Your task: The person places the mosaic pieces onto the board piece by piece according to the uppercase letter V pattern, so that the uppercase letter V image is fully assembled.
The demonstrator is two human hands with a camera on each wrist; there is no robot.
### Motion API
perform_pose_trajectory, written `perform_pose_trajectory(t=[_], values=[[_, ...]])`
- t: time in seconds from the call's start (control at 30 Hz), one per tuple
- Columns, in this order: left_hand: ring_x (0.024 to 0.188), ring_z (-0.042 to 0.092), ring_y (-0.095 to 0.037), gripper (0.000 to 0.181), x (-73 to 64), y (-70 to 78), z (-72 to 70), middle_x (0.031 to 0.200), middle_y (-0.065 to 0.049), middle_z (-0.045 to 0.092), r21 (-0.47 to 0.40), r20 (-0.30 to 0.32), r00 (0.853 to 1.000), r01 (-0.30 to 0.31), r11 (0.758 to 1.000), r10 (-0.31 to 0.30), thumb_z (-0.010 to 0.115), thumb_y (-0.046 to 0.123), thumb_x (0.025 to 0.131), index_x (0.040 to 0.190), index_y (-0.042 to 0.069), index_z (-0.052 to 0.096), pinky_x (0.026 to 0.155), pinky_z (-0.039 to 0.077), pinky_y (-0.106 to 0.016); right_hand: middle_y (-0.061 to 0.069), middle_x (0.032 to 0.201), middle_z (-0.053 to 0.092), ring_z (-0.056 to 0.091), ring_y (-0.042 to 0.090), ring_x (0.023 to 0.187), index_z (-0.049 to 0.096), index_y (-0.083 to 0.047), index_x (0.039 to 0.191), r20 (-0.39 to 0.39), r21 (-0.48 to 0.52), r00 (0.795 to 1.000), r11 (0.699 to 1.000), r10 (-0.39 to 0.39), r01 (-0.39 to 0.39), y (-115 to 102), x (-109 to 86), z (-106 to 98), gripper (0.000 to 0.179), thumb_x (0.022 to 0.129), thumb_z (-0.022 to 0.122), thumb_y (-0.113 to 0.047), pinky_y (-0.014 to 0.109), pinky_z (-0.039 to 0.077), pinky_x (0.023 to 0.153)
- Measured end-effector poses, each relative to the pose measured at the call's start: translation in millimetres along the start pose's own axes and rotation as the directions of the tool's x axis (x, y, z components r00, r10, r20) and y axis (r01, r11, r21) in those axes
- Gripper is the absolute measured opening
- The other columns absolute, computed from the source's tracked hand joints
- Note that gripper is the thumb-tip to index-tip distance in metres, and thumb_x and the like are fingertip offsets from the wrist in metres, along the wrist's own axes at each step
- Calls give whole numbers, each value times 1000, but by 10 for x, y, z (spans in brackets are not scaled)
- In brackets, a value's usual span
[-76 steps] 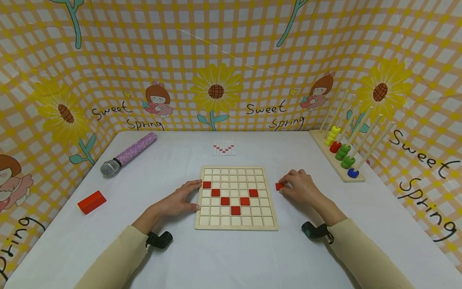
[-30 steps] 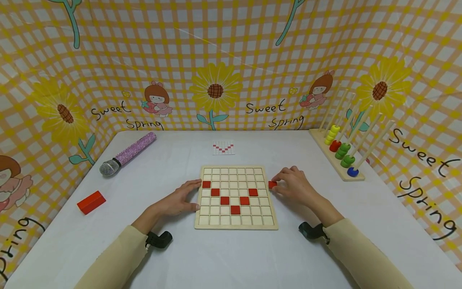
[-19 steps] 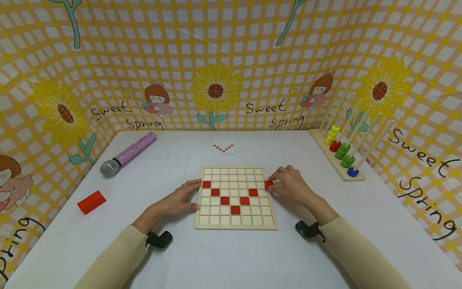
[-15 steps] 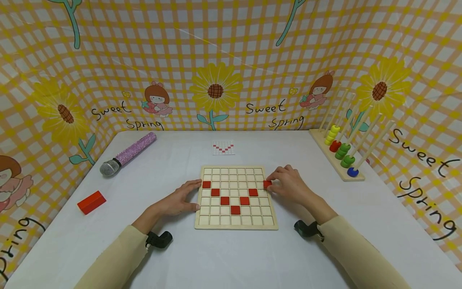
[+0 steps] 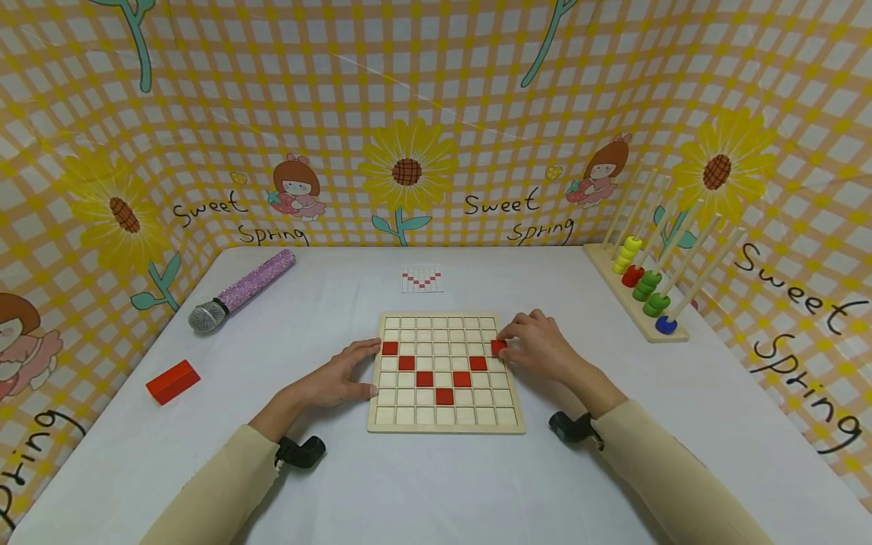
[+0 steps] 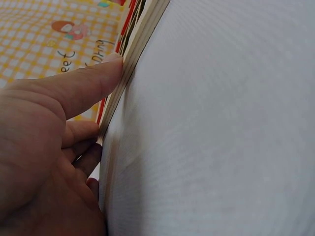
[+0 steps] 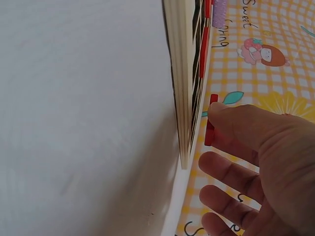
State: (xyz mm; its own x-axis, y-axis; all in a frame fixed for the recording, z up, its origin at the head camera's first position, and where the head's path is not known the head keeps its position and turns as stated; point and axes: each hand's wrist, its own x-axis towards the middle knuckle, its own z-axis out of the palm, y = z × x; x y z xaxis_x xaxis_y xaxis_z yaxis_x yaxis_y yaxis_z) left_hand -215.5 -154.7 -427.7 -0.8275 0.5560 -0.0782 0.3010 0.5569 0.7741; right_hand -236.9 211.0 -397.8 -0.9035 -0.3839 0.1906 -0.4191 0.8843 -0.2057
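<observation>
A square wooden grid board (image 5: 405,415) lies on the white table in the head view. Several red square tiles sit in its cells in a V shape, one of them a lower tile (image 5: 445,396). My left hand (image 5: 335,378) touches the board's left edge with thumb and fingers spread; the left wrist view shows the thumb (image 6: 96,81) against the side. At the right edge, my right hand (image 5: 545,348) pinches another red tile (image 5: 498,347) over the third row's last cell. The right wrist view has this tile (image 7: 209,136) tilted between thumb and index finger, above the board's surface.
Behind the board lies a small pattern card (image 5: 422,279) printed with a red V. A glittery purple microphone (image 5: 255,285) and a red block (image 5: 173,381) are at left. A bead abacus (image 5: 647,285) with upright rods stands at the right back.
My right hand has moved left with the pinched red tile, from the table beside the board to over its right edge column. The left hand has stayed at the left edge.
</observation>
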Motion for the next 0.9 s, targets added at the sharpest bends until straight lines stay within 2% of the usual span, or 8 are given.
perform_pose_trajectory(t=[0.57, 0.9], values=[[147, 9, -33, 77, -6, 2, -8, 158, -9, 17, 16, 4, 1000, -11, 1000, 11, 69, 20, 85, 148, 3, 27, 115, 7, -61, 6, 97, 66, 49, 26, 92, 74, -14, 96, 32, 1, 999, 1000, -12, 12, -15, 72, 38, 22, 79, 75, -27, 42, 37, 77], [147, 8, -32, 77, 2, 1, -4, 158, -9, 17, 26, 4, 1000, -9, 1000, 9, 69, 21, 85, 148, 3, 27, 114, 4, -62, 5, 96, 66, 48, 25, 90, 74, -14, 96, 40, 9, 999, 1000, -15, 15, -5, 85, 52, 22, 79, 75, -27, 40, 36, 75]])
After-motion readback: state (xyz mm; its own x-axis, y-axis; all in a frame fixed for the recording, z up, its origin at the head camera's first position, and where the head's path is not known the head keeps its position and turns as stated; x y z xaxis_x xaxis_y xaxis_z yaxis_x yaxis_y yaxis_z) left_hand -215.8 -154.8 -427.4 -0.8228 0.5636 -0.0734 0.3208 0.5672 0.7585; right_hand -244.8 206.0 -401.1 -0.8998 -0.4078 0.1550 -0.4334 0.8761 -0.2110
